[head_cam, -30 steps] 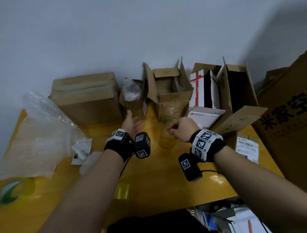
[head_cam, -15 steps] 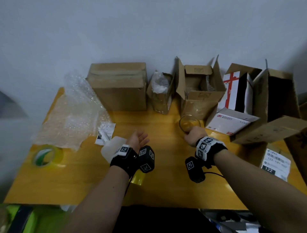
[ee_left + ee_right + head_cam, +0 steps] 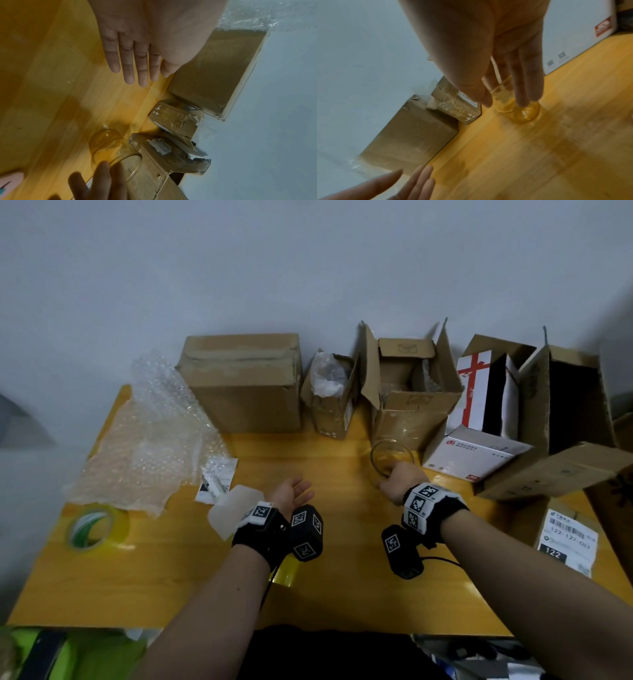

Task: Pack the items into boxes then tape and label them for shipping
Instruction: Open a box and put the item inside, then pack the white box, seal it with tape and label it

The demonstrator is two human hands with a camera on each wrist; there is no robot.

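Right hand (image 3: 394, 481): wrapped round the clear glass (image 3: 390, 457), thumb on one side and fingers (image 3: 524, 86) down the other, so we've got a proper grip on it
Left hand (image 3: 292, 494): holding nothing, fingers (image 3: 128, 65) straight and loose over the yellow table (image 3: 171, 577), palm turned toward the right hand
Glass: upright on the table, right in front of the open cardboard box (image 3: 409, 392), which has its flaps up
Left of that box: a small torn carton (image 3: 330, 397) with plastic stuffed in it, then a big closed brown box (image 3: 243, 385) against the wall
Right side: a white box (image 3: 469, 455) with a red logo, a red-and-white box (image 3: 481, 390) standing behind it, and a shipping label (image 3: 565, 537) near our right forearm
Far left: a bubble wrap sheet (image 3: 150, 433), and a tape roll (image 3: 92, 527) lying flat nearer to us
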